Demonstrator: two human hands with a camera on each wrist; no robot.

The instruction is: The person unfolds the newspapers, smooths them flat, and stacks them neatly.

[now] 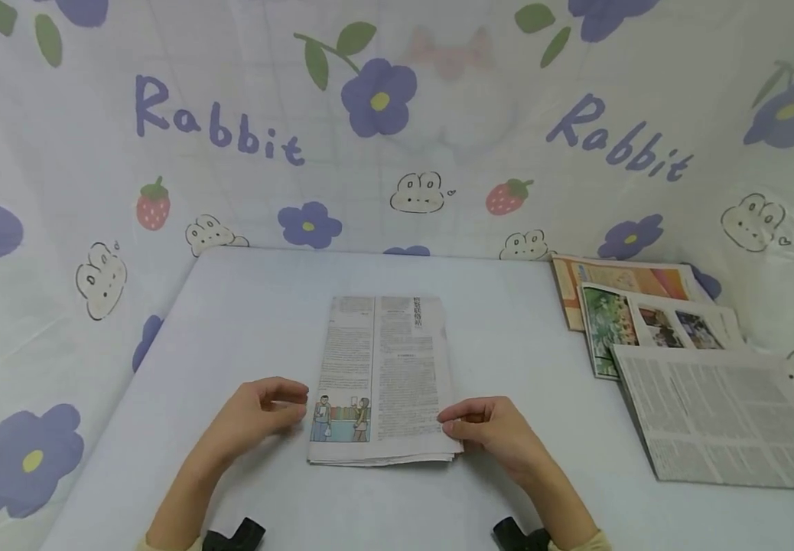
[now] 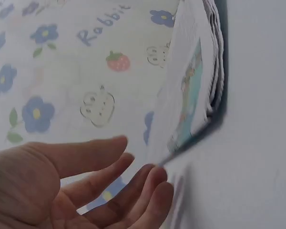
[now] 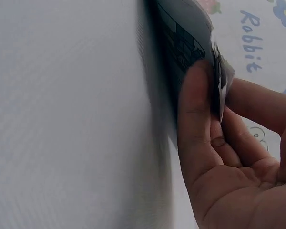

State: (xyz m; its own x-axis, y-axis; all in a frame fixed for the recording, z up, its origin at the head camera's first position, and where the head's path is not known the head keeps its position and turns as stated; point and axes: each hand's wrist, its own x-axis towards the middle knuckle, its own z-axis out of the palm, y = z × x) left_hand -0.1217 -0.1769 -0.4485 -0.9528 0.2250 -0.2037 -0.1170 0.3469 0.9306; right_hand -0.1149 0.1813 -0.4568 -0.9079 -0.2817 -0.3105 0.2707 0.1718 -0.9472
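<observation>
While the white worktop (image 1: 252, 314) carries the folded newspaper (image 1: 407, 375) near its middle, long axis running front to back, the right hand (image 1: 496, 431) is the nearer one, pinching the paper's right edge by its near corner. The left hand (image 1: 259, 413), loosely curved and holding nothing, hangs just beside the opposite edge.

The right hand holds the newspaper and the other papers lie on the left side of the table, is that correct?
No, the other papers lie on the right side of the table, as the head view shows; the right hand does hold the newspaper.
</observation>
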